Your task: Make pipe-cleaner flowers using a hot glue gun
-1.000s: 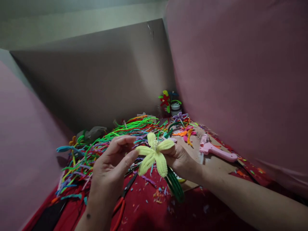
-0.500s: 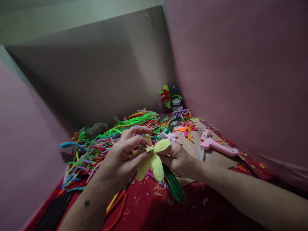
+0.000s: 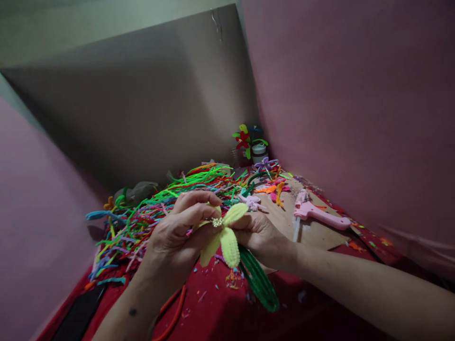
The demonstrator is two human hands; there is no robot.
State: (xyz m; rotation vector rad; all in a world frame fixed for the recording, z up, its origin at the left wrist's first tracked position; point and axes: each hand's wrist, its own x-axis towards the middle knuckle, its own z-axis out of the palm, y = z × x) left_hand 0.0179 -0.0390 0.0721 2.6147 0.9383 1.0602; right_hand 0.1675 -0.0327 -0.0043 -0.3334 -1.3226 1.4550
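A pale yellow pipe-cleaner flower (image 3: pixel 230 247) with a cluster of small whitish stamens at its centre is held between my two hands. My left hand (image 3: pixel 177 227) pinches the petals on its left side, fingers bent near the stamens. My right hand (image 3: pixel 261 234) is closed around the back of the flower, where the stem would be; its fingertips are partly hidden by the petals. A long dark green pipe-cleaner leaf (image 3: pixel 259 279) slants down to the right from beneath my right hand.
A heap of colourful pipe cleaners (image 3: pixel 199 182) spreads behind my left hand. On cardboard (image 3: pixel 320 241) at right lie a pink glue gun (image 3: pixel 320 215) and finished flowers (image 3: pixel 277 192). Red-handled scissors (image 3: pixel 176 312) and a black phone-like slab (image 3: pixel 80 308) rest on the red cloth (image 3: pixel 209 312).
The flower has turned slightly, and the green leaf now reaches a little lower. My left forearm covers more of the scissors. The whole view has shifted a little.
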